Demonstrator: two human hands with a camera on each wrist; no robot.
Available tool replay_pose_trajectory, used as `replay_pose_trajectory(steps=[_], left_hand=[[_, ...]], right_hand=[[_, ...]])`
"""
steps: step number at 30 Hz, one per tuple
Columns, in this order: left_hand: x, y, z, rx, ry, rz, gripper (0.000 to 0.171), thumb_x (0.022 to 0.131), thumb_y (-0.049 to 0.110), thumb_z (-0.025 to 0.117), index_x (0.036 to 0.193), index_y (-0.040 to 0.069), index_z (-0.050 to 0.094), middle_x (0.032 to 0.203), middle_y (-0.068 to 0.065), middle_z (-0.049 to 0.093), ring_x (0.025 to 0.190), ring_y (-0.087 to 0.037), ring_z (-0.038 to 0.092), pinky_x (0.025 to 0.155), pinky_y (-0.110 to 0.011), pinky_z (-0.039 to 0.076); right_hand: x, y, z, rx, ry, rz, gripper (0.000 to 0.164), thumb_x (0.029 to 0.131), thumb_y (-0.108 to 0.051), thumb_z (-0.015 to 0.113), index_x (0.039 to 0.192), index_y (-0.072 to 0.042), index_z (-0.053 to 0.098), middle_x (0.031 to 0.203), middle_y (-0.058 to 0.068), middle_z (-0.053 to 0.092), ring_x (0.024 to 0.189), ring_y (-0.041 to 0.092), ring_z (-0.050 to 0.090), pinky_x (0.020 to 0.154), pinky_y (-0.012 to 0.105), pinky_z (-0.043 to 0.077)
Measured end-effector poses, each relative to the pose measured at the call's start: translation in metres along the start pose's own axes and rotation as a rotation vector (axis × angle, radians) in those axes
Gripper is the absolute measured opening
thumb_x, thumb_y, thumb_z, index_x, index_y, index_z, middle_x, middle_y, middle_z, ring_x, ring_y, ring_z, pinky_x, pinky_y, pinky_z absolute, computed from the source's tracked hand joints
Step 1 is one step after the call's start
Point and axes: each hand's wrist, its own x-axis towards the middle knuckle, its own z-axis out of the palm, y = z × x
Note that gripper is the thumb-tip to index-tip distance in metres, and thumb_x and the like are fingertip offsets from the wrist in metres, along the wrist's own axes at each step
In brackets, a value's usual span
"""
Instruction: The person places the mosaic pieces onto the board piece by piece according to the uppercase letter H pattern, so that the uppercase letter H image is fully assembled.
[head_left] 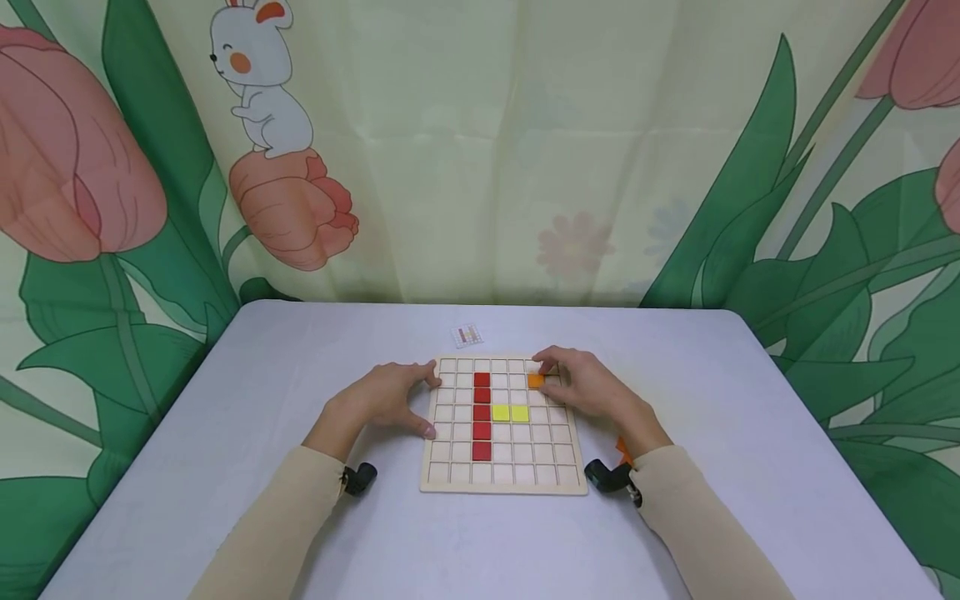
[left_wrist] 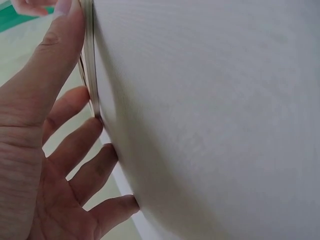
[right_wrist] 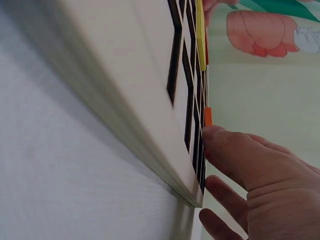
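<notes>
A wooden grid board (head_left: 503,489) lies flat on the white table. My left hand (head_left: 390,400) rests against the board's left edge, thumb and fingers spread; the thumb (left_wrist: 60,45) lies along that edge in the left wrist view. Over the upper right squares, my right hand (head_left: 588,383) pinches a small orange tile (head_left: 536,381) between thumb and finger. In the right wrist view the thumb touches that orange tile (right_wrist: 208,116). A column of several red tiles (head_left: 482,413) sits in the grid, with two yellow tiles (head_left: 510,413) in a row to its right.
A small printed card (head_left: 467,335) lies behind the board. Orange pieces (head_left: 623,451) lie on the table (head_left: 375,533), partly hidden by the right wrist. Both wrists carry black cameras. A patterned curtain (head_left: 465,167) hangs behind the table's far edge.
</notes>
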Motion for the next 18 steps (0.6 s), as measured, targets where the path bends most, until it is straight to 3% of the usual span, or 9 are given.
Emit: replay_pose_trajectory(steps=[11,18], left_hand=[[0.002,0.004,-0.002,-0.004,-0.004,0.000,0.087,0.062,0.058,0.094,0.137,0.028,0.062,0.160,-0.003,0.047,0.145,-0.031,0.046,0.117,-0.053,0.040],[0.000,0.004,-0.004,-0.016,-0.009,-0.014,0.086,0.062,0.056,0.095,0.137,0.029,0.063,0.160,-0.002,0.046,0.144,-0.031,0.046,0.116,-0.053,0.041]], right_hand=[[-0.002,-0.004,-0.007,-0.015,-0.045,0.039,0.048,0.093,-0.021,0.078,0.137,-0.016,0.061,0.116,0.000,0.068,0.112,0.025,0.058,0.106,0.049,0.048],[-0.013,-0.019,-0.021,-0.179,-0.106,-0.011,0.050,0.092,-0.025,0.079,0.138,-0.014,0.062,0.117,-0.002,0.068,0.111,0.023,0.061,0.101,0.046,0.052]])
